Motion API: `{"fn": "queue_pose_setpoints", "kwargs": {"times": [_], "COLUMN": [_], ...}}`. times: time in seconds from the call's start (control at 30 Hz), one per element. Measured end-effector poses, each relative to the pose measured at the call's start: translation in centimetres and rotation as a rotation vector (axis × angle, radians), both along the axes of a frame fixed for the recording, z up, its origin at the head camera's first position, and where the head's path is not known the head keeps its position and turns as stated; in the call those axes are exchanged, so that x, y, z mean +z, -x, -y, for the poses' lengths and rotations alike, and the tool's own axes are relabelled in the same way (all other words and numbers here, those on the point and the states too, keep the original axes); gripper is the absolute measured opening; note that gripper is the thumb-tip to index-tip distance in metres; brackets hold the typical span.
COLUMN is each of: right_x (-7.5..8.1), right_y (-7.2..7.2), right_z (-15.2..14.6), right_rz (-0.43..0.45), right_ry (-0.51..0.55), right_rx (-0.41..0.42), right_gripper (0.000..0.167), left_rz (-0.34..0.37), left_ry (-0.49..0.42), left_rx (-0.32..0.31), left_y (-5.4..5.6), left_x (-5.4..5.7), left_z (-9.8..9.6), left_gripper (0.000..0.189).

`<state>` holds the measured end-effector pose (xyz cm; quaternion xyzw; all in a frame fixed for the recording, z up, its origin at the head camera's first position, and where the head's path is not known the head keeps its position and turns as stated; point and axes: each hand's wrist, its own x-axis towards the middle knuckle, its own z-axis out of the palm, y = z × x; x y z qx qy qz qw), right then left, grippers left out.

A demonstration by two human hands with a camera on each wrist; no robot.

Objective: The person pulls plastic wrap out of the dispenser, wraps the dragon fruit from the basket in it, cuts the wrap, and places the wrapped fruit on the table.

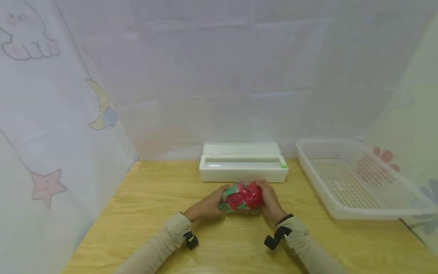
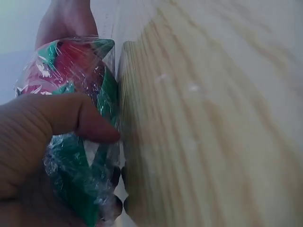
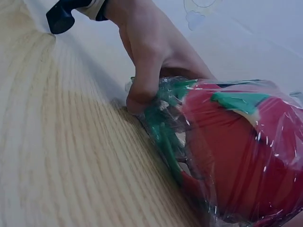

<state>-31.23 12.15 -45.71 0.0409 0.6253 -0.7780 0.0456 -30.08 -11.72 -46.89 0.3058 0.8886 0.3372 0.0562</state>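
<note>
A red dragon fruit with green scales, wrapped in clear cling film, lies sideways between both hands low over the wooden table. My left hand grips its left end. In the left wrist view the thumb of that left hand bends across the crinkled film. At the other end my right hand holds the fruit. The right wrist view shows the film stretched shiny over the fruit, bunched near the left thumb. Just behind stands a white cling film dispenser, its lid raised, a small green slider on its edge.
At the right is a white perforated plastic basket, its near end by the table's right edge. Light wood table spreads around the hands. Pale cloth walls with printed drawings enclose the back and sides.
</note>
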Motion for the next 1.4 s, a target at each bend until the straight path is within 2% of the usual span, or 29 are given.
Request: {"fn": "queue_pose_setpoints", "kwargs": {"times": [0.1,0.2,0.3,0.47,0.53,0.63,0.77,0.93,1.0,1.1,1.2,1.3,1.4], "right_x": [-0.2,-0.5,-0.7,-0.9,-1.0,-1.1,-1.0,-0.5,-0.4,-0.5,-1.0,-1.4,-1.6], "right_y": [0.0,0.0,-0.2,-0.3,-0.3,-0.2,-0.2,-0.1,-0.1,-0.2,-0.6,-0.9,-1.1], "right_z": [0.1,0.2,0.1,0.0,0.0,0.1,0.3,0.4,0.4,0.3,0.2,-0.1,-0.3], "right_rz": [0.005,0.013,0.016,0.014,0.012,0.014,0.013,0.03,0.03,0.028,-0.014,-0.062,-0.07], "right_ry": [0.027,0.039,0.053,0.072,0.077,0.075,0.071,0.11,0.12,0.144,0.155,0.176,0.185], "right_rx": [-0.027,-0.028,0.029,0.125,0.117,0.065,0.007,0.026,0.039,0.032,0.025,0.01,-0.028], "right_gripper": [0.021,0.032,0.043,0.056,0.057,0.047,0.042,0.048,0.051,0.057,0.065,0.072,0.078], "left_rz": [-0.025,-0.061,-0.082,-0.111,-0.113,-0.106,-0.057,0.032,0.044,0.033,0.002,-0.025,-0.047], "left_ry": [0.031,0.047,0.038,0.027,0.025,0.011,-0.011,-0.013,-0.001,0.033,0.076,0.101,0.115], "left_rx": [0.037,0.057,0.077,0.114,0.118,0.109,0.089,0.078,0.08,0.09,0.093,0.092,0.097], "left_y": [0.1,0.1,0.0,0.0,-0.1,0.0,0.0,0.4,0.6,0.7,0.8,1.0,1.1], "left_x": [-0.3,-0.5,-0.6,-0.3,-0.2,0.0,0.3,0.2,0.2,0.1,0.2,0.4,0.8], "left_z": [-0.2,-0.2,0.0,0.6,0.7,0.4,0.1,0.1,0.0,-0.1,-0.2,-0.3,-0.2], "left_gripper": [0.103,0.094,0.083,0.075,0.075,0.076,0.079,0.081,0.082,0.083,0.085,0.085,0.084]}}
